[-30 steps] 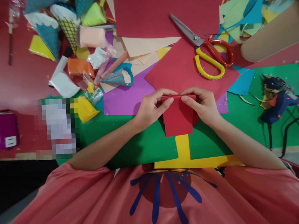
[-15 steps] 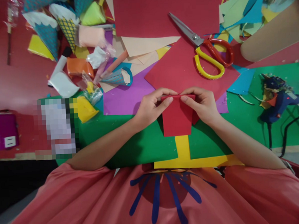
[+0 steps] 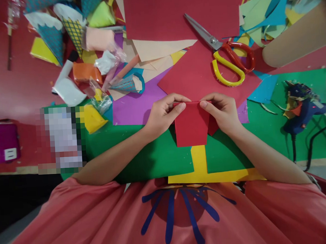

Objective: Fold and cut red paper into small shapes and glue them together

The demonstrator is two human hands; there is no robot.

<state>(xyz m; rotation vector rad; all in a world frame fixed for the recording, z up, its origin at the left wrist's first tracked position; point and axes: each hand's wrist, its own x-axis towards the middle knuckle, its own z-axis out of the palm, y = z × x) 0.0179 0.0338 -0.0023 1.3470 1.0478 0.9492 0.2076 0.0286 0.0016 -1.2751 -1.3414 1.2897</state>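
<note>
- Nearest me is my soft pink-red shirt point(image 3: 102, 220), its cloth in loose folds, printed with long rounded blue streaks.
- Just beyond it lies a flat yellow sheet point(image 3: 199, 162), whose narrow strip reaches up through a gap in the matte green sheet point(image 3: 154, 155).
- Above the green, at the middle of the scene, I hold the smooth red piece point(image 3: 191, 126), a straight-edged, nearly square shape; foam or card, I cannot tell.
- My left hand point(image 3: 161, 116) is clamped on its far left corner, thumb flat on the face, fingers along the far edge.
- My right hand point(image 3: 226, 111) pinches the far right corner the same way; my fingertips stay apart, with a short run of edge between them.
- To the right, on green, rests a blue glue gun point(image 3: 296, 120) in hard plastic.
- Left of my hands is a puffy yellow packet point(image 3: 94, 119) in crinkly clear film.
- Farther, a purple sheet point(image 3: 132, 111) lies partly under a pointed red sheet point(image 3: 193, 75).
- On that red lie scissors point(image 3: 212, 41), metal blades parted, with glossy red and yellow loops.
- Far left are patterned cones point(image 3: 75, 33) with wavy white tops; far right, a smooth tan tube point(image 3: 297, 36).
</note>
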